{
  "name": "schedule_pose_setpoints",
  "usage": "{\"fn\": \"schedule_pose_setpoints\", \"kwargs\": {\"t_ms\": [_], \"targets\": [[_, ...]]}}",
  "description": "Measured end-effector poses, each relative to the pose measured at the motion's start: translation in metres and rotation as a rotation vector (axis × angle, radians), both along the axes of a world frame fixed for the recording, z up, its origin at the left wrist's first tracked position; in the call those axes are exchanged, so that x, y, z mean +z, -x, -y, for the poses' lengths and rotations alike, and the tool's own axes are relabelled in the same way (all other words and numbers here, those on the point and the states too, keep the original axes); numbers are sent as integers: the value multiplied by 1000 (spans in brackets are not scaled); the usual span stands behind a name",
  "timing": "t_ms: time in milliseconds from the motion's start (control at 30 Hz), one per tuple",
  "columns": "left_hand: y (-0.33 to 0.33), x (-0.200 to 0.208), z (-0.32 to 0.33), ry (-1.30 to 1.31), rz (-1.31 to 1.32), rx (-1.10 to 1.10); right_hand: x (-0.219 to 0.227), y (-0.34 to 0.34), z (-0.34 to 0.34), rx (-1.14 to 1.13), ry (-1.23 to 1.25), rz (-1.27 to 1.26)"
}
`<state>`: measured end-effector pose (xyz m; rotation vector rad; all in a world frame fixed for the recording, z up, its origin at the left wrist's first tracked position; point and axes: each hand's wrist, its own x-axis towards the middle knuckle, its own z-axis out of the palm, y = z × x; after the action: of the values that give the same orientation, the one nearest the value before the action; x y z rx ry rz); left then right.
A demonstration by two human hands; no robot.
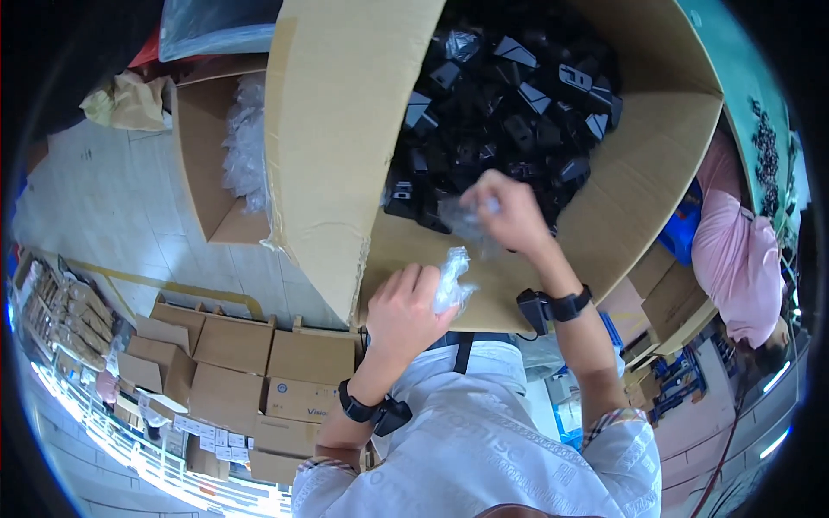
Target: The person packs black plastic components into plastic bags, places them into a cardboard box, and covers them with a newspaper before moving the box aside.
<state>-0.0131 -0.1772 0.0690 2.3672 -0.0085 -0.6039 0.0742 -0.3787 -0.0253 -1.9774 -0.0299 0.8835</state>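
Note:
A crumpled clear plastic bag (452, 281) is gripped by my left hand (402, 312), fingers curled round it just above the box's near edge. Farther in and to the right, my right hand (516, 212) pinches another clear plastic piece (464, 217), which is blurred. Both hands are over a large open cardboard box (643, 151). Inside it lies a heap of small black plastic parts (518, 131), some with grey faces. The tips of my right fingers are partly hidden.
A cardboard box (200, 164) to the left holds clear plastic bags (247, 142). The big box's flap (324, 129) stands between. Stacked cartons (226, 380) are at lower left. On the right, a person in a pink top (734, 259) is beside a green surface (749, 95).

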Motion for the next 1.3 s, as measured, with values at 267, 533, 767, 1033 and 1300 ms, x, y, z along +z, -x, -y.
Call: {"fn": "schedule_pose_setpoints", "kwargs": {"t_ms": [267, 533, 767, 1033, 1300], "targets": [[-4, -6, 4, 23, -38, 45, -55, 26, -51, 951, 667, -135], [-1, -6, 3, 8, -34, 52, -75, 44, -58, 899, 752, -89], [0, -6, 2, 2, -47, 38, -84, 59, -39, 620, 694, 113], [-3, -5, 1, 30, -44, 39, -29, 28, -11, 294, 561, 126], [-2, -6, 2, 5, -41, 21, 16, 11, 6, -141, 217, 375]]}}
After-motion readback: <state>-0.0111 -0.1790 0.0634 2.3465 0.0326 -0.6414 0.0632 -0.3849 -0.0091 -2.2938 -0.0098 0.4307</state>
